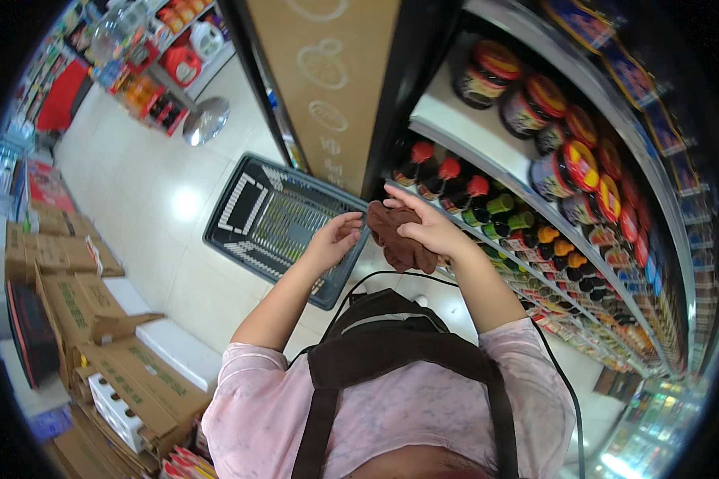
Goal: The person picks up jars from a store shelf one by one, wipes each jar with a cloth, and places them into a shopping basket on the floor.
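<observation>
My right hand holds a crumpled brown cloth before me, close to the edge of a store shelf. Beside it on the left, my left hand is empty with its fingers slightly bent and apart. Below the left hand, a dark grey plastic shopping basket stands on the tiled floor; nothing can be made out in it. Bottles with red caps line the shelf just beyond the right hand, and jars with red and yellow lids sit on the level above.
A tan panel with drawn fruit outlines rises at the shelf's end. Cardboard boxes and a white foam block lie at the left. A round metal stand base is on the floor farther off. A black cable runs beside my body.
</observation>
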The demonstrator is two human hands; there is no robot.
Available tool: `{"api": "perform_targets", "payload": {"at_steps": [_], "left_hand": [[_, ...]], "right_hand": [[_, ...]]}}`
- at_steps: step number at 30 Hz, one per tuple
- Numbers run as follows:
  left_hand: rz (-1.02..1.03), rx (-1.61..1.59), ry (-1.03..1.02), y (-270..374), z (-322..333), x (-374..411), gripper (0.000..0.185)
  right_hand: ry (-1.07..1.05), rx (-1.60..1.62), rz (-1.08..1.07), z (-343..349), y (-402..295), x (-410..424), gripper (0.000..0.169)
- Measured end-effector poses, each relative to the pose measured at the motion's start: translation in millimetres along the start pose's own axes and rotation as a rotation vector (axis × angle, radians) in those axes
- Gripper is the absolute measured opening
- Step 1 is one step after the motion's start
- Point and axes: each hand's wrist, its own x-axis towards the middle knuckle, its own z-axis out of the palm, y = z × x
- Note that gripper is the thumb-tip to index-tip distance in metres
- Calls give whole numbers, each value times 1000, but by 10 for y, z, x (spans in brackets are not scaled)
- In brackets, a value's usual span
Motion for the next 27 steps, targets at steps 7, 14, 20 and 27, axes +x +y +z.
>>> {"api": "perform_targets", "payload": {"at_steps": [7, 14, 20, 27], "left_hand": [[125, 49, -242, 920, 542, 113, 40], [308, 166, -386, 1482, 905, 156, 39], [742, 548, -270, 1996, 1276, 279, 36], [878, 644, -195, 2230, 1675, 696, 54]], "right_hand": [[296, 38, -276, -186, -526, -832, 71], [583, -36, -418, -265, -627, -1530, 71], [811, -82, -387, -398, -538, -1737, 75], [784, -47, -332, -557, -574, -1669, 82]]}}
